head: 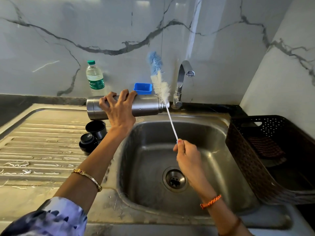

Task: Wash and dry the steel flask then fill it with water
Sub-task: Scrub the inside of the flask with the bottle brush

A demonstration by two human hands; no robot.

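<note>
flask sideways at the sink's back rim, brush out at its mouth

left hand (119, 110) fingers wrap the steel flask (146, 106), mouth just beside the bottle brush (159, 82); right hand (185, 150) pinches its thin handle above the bare sink (213, 133) basin, dark basket (242, 150) beyond those fingers.

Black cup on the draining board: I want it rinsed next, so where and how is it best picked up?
Probably by its round side wall, from above and the left. The black cup stands mouth up on the draining board, under the flask that the left hand holds, with the black cap close in front. Fingers could wrap the wall just below the rim.
</note>
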